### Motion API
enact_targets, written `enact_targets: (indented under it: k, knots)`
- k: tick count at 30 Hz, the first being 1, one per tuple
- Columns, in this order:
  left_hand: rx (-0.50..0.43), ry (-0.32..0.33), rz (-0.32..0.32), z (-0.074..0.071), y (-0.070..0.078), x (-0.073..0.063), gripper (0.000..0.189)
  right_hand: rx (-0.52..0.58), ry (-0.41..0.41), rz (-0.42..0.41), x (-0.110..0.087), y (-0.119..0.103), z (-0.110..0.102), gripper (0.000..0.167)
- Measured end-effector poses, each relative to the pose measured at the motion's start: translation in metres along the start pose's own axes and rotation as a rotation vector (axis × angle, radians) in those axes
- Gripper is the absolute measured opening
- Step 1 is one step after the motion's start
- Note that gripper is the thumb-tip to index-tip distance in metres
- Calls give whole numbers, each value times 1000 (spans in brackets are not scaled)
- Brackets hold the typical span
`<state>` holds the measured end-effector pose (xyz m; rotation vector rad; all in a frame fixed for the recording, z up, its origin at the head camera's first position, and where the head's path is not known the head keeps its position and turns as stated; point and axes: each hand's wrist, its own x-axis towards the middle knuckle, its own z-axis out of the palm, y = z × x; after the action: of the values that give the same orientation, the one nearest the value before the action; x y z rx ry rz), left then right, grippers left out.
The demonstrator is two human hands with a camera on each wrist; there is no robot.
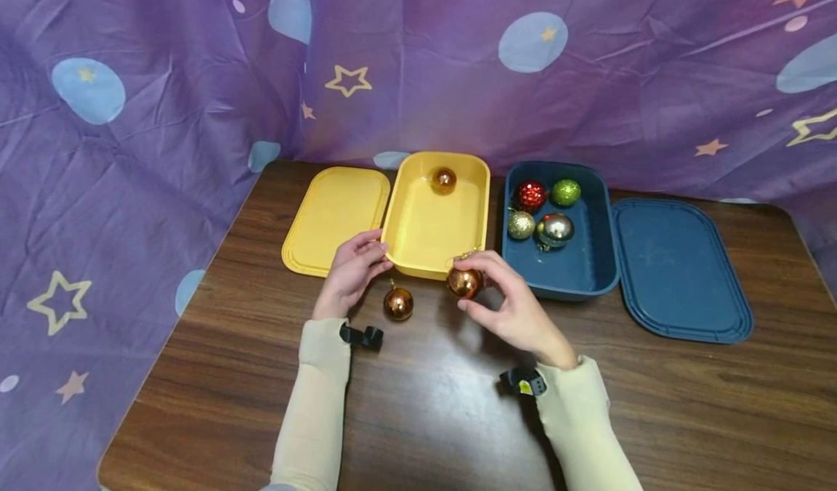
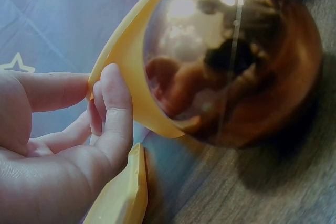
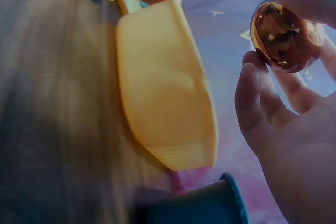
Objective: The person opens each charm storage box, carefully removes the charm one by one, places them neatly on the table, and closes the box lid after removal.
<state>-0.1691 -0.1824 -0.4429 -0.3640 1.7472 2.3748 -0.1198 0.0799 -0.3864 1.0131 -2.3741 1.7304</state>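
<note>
My right hand [image 1: 523, 313] holds a shiny copper Christmas ball [image 1: 464, 282] between thumb and fingers, just in front of the yellow container's near right corner. The ball [image 3: 287, 38] also shows in the right wrist view. My left hand [image 1: 351, 269] pinches the rim of the yellow container [image 1: 437, 264] at its near left corner; thumb and fingers meet on that rim [image 2: 100, 66] in the left wrist view. Another copper ball [image 1: 398, 304] lies on the table beside my left hand and looms large in the left wrist view. Inside the yellow container, at the far end, rests one copper ball [image 1: 444, 179].
A blue container [image 1: 611, 258] stands to the right, holding red [image 1: 530, 195], green [image 1: 566, 192], pale gold [image 1: 521, 224] and silver [image 1: 555, 230] balls. Its blue lid [image 1: 683, 266] lies further right. The yellow lid [image 1: 336, 218] lies on the left. A purple patterned cloth [image 1: 431, 99] hangs behind the table.
</note>
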Motion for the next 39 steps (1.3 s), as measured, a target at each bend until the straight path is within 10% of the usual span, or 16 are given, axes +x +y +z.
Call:
enact_targets:
  k: [39]
  knots:
    - [-7,0,20,-1,-2,0,44,-59,-108,224,-30,54,22,53]
